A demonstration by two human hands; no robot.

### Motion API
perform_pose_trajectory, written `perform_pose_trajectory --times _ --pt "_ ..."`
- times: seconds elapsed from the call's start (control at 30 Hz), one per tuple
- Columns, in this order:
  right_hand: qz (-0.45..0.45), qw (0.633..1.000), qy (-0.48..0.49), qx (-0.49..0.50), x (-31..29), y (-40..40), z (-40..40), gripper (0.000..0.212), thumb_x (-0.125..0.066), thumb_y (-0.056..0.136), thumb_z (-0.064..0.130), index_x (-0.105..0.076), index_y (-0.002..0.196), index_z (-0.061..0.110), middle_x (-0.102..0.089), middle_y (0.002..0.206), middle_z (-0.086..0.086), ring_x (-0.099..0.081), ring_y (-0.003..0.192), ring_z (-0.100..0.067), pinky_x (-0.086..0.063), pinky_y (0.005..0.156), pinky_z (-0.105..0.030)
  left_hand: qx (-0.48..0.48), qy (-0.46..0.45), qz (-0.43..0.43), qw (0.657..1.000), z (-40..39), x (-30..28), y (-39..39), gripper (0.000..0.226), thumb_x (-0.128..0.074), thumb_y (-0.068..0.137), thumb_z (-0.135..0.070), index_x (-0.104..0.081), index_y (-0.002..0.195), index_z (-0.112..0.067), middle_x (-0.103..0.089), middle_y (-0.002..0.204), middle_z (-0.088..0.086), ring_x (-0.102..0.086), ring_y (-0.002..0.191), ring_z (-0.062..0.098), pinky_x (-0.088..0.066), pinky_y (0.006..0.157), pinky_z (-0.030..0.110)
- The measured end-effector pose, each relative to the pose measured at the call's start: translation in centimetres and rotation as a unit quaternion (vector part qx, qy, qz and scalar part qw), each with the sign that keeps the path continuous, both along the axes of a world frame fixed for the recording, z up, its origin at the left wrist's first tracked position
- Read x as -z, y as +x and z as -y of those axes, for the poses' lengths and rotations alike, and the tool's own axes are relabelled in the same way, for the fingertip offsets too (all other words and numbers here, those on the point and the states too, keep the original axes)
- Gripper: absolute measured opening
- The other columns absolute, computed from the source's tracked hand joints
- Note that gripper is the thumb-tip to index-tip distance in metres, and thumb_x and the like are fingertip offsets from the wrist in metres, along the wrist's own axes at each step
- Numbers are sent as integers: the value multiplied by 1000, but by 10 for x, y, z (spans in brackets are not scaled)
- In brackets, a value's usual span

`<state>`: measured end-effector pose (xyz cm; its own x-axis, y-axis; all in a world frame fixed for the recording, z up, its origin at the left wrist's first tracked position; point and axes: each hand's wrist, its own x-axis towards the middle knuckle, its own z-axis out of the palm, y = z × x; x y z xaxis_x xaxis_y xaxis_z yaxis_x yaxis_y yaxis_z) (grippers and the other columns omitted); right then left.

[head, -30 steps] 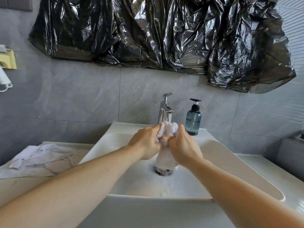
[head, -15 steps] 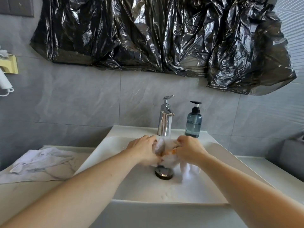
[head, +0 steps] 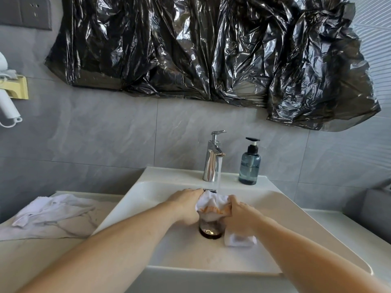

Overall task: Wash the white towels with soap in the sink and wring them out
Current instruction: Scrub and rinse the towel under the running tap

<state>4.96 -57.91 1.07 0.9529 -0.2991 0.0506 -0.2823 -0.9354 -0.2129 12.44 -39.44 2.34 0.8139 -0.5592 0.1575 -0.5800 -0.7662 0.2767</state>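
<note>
Two bare hands work a white towel [head: 212,205] low in a white sink [head: 148,191], directly beneath a thin stream of water [head: 219,174] running from a chrome faucet [head: 212,157] at the far rim. The left hand [head: 186,206] grips the towel's left side with curled fingers; the right hand [head: 240,212] is closed around its right side, the cloth bunched between the two. An orange-brown stain runs across the stretch of towel held between the hands. A loose end of the same cloth lies on the basin floor just right of the dark round drain [head: 211,230], below the right hand.

A blue-grey soap dispenser [head: 249,166] with a black pump stands upright on the far ledge of the sink, just right of the faucet. On the marbled table [head: 42,250] to the left of the sink, a second white towel [head: 53,210] lies crumpled and apart from the basin.

Crinkled black plastic sheeting [head: 211,49] hangs across the grey tiled wall above the sink. At the far left edge a white appliance [head: 6,104] hangs from a yellow wall holder [head: 21,88], with a dark switch plate [head: 25,12] higher up.
</note>
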Motion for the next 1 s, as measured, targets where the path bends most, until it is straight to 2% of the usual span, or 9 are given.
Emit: perform_pose_trajectory --times 0.13,0.23,0.37,0.47,0.57,0.67,0.8,0.9,1.0 --pt "115 989 88 1 -18 -4 0 30 -48 89 45 -50 116 32 -63 106 -5 -61 92 -30 -50 79 -41 -24 -110 21 993 6 -19 -15 31 -56 86 -39 -63 116 -33 -71 119 4 -64 106 35 -53 81 36" --pt "243 960 141 -14 -35 -12 -8 31 -50 83 52 -58 96 26 -66 87 1 -62 84 -28 -53 74 -40 -25 -236 -61 969 6 -25 -16 39 -54 70 -44 -70 105 -36 -76 106 1 -67 96 28 -58 85 39" --pt "280 940 140 -138 -38 -24 -29 28 -51 77 54 -53 81 26 -62 71 6 -58 70 -15 -50 66 -40 -57 -334 -125 933 4 -29 -11 55 -44 69 -49 -76 110 -30 -76 113 3 -67 105 28 -56 92 37" --pt "264 945 122 -148 -33 -20 -32 33 -42 81 59 -46 88 27 -63 78 6 -58 75 -20 -43 64 -41 -60 -351 -123 926 2 -31 -9 44 -53 65 -46 -78 97 -27 -78 99 -1 -69 96 26 -58 86 35" --pt "238 965 97 -56 -26 -6 -22 21 -41 96 48 -43 98 28 -67 96 -3 -61 89 -34 -46 71 -42 -24 -351 -133 926 4 -32 -18 23 -55 56 -32 -71 66 -20 -71 69 -5 -64 75 21 -50 66 29" --pt "231 970 69 -23 -26 -7 -18 23 -41 94 48 -46 96 26 -67 95 -3 -63 88 -34 -45 69 -38 -6 -340 -134 931 13 -27 -19 40 -53 53 -34 -75 82 -17 -76 84 3 -69 87 27 -58 78 37" --pt "337 928 95 -126 -38 -24 -28 39 -40 79 59 -49 91 23 -62 73 4 -58 71 -24 -44 60 -41 -36 -381 -137 914 14 -32 -17 41 -46 59 -31 -75 86 -22 -77 100 7 -68 101 31 -57 87 39" --pt "317 939 80 -104 -38 -17 -23 24 -40 93 47 -44 94 23 -62 77 2 -57 75 -30 -44 63 -43 -6 -406 -159 900 11 -39 -27 17 -50 54 -24 -67 54 -24 -66 64 -9 -62 76 21 -46 64 29" --pt "249 963 93 -40 -29 -8 -16 18 -35 103 38 -44 94 25 -62 90 1 -59 91 -32 -44 73 -40 18 -389 -175 904 9 -40 -33 15 -52 55 -24 -56 41 -24 -50 46 -11 -46 57 14 -34 56 28"
